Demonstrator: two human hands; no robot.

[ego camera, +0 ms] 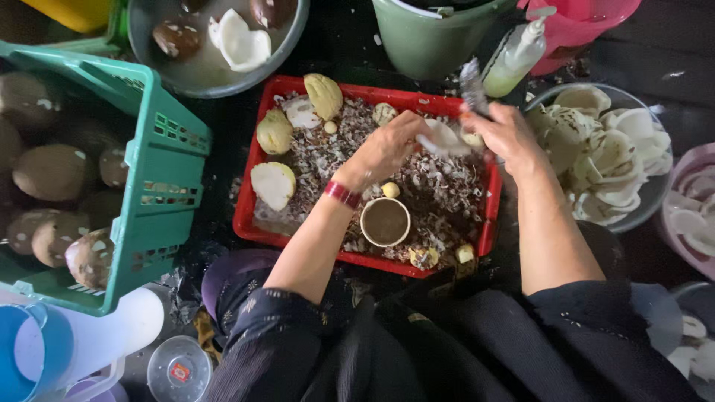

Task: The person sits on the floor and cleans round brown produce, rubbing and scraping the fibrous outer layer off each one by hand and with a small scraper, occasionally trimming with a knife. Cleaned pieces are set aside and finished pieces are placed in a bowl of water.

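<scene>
White coconut piece (441, 137) held betw left hand (383, 149) & right hand (506, 132)

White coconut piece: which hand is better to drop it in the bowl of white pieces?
Probably the right hand: it reaches the white coconut piece and sits beside the bowl; the left hand is farther off.

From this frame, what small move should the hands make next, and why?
Probably another short peeling stroke: the left hand holds a white coconut piece over the red tray of shavings, and the right hand grips a blurred blade beside it.
</scene>
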